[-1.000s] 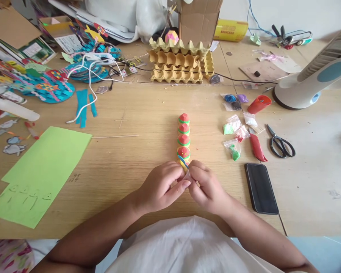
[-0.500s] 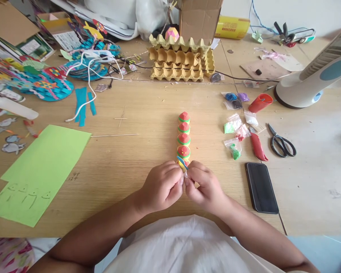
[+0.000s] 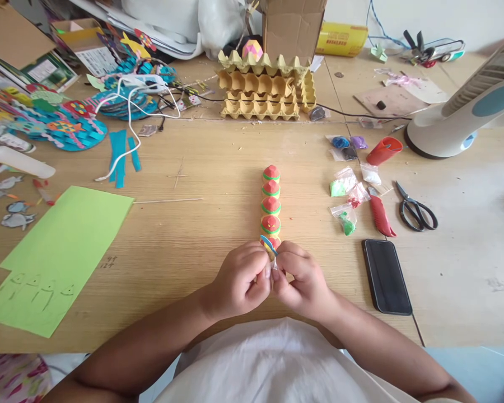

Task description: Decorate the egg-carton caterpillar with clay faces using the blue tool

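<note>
Both hands meet near the table's front edge, fingers pinched together. My left hand (image 3: 242, 278) and my right hand (image 3: 304, 278) are closed on a small blue-and-yellow piece (image 3: 269, 244). A whitish, clear bit shows between the fingertips; the fingers hide most of it, so its kind is unclear. Just beyond the hands, a caterpillar-like row of egg-carton cups (image 3: 271, 205) runs away from me. Its cups have red tops and green bands over yellow, and the nearest one is partly covered by the held piece. Small yellow marks sit on the second-nearest red top.
To the right lie small bags of coloured clay (image 3: 343, 186), a red-handled cutter (image 3: 381, 214), scissors (image 3: 418, 208), a phone (image 3: 387, 277) and a red cup (image 3: 385, 150). Green paper (image 3: 73, 240) lies left. Egg cartons (image 3: 258, 95) are stacked at the back; a white fan (image 3: 449, 120) stands right.
The hands and the piece between them have dipped slightly toward me, showing a little more of the nearest red cup. The grip looks the same.
</note>
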`<act>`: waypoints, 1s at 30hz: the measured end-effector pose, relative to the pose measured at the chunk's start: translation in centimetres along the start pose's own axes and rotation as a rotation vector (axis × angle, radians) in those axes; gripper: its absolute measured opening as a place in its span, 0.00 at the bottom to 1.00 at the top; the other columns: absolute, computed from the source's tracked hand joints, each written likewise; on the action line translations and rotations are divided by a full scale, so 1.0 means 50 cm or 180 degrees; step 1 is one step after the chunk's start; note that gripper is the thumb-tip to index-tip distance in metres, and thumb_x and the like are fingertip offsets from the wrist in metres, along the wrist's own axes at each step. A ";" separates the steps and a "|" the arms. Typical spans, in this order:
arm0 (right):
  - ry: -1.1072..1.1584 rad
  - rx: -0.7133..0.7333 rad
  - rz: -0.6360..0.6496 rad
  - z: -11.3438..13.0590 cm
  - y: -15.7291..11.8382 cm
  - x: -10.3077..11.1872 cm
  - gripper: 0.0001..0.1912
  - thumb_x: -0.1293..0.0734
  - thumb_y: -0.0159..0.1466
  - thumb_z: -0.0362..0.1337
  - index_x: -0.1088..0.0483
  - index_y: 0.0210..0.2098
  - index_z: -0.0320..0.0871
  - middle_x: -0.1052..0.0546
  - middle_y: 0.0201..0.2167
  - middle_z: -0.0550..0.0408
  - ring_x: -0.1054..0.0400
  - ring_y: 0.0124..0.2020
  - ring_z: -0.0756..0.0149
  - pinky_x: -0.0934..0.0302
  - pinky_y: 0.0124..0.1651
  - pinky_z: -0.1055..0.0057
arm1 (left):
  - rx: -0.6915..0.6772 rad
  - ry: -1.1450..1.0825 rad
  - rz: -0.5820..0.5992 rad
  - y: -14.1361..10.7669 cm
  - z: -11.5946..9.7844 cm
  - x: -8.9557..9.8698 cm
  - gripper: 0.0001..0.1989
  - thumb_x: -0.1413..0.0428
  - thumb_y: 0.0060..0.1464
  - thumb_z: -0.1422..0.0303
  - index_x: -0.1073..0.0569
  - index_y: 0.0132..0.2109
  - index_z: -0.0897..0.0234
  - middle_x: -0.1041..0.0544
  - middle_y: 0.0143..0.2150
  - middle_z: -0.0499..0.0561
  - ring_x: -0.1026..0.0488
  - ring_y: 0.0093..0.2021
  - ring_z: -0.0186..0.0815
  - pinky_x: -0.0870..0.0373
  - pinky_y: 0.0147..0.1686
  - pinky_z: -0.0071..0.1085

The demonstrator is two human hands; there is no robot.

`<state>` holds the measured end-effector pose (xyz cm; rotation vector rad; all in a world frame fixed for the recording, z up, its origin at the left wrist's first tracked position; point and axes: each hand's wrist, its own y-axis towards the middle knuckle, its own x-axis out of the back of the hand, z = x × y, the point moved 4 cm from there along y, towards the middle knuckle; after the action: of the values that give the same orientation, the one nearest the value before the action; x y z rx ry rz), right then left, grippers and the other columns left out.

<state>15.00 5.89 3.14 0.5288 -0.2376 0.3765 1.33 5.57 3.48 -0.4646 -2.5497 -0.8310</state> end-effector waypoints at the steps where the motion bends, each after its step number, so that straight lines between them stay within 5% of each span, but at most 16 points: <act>1: -0.0081 0.0043 -0.0023 0.001 -0.002 -0.001 0.15 0.38 0.64 0.28 0.47 0.25 0.46 0.41 0.25 0.59 0.45 0.26 0.68 0.49 0.28 0.71 | -0.0026 0.0030 -0.0014 -0.001 -0.001 0.000 0.12 0.54 0.60 0.77 0.47 0.31 0.59 0.41 0.25 0.45 0.43 0.28 0.34 0.43 0.29 0.32; 15: -0.0120 0.0144 -0.0021 0.002 -0.007 -0.002 0.12 0.39 0.64 0.28 0.44 0.27 0.46 0.40 0.26 0.59 0.44 0.27 0.67 0.46 0.29 0.70 | 0.0243 -0.0112 -0.0073 -0.003 0.003 0.004 0.11 0.54 0.62 0.76 0.45 0.31 0.60 0.41 0.26 0.44 0.43 0.27 0.32 0.44 0.28 0.31; 22: -0.0060 -0.0194 -0.0161 -0.003 0.001 0.012 0.14 0.39 0.66 0.30 0.44 0.25 0.45 0.40 0.24 0.59 0.43 0.25 0.69 0.47 0.27 0.70 | 0.0219 0.0024 0.0020 0.002 0.016 0.014 0.11 0.53 0.65 0.75 0.42 0.32 0.60 0.36 0.27 0.46 0.39 0.29 0.33 0.39 0.32 0.31; 27: -0.0781 -0.0103 -0.0109 -0.003 -0.001 0.026 0.13 0.37 0.63 0.27 0.42 0.25 0.45 0.39 0.24 0.59 0.44 0.24 0.69 0.49 0.27 0.69 | 0.0017 0.0954 0.0063 0.006 0.022 0.026 0.06 0.49 0.63 0.75 0.35 0.36 0.61 0.25 0.34 0.51 0.31 0.36 0.37 0.33 0.39 0.34; 30: -0.1001 -0.0003 -0.0275 -0.004 -0.001 0.043 0.06 0.34 0.66 0.31 0.33 0.32 0.45 0.32 0.28 0.55 0.38 0.28 0.65 0.43 0.31 0.67 | 0.0134 0.0659 -0.0058 0.005 0.022 0.039 0.07 0.50 0.64 0.75 0.32 0.37 0.62 0.24 0.35 0.51 0.29 0.37 0.36 0.32 0.41 0.34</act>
<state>16.98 6.58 3.61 0.5945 -0.5164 0.2077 -0.57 6.79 3.73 -0.3245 -2.3788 -0.7867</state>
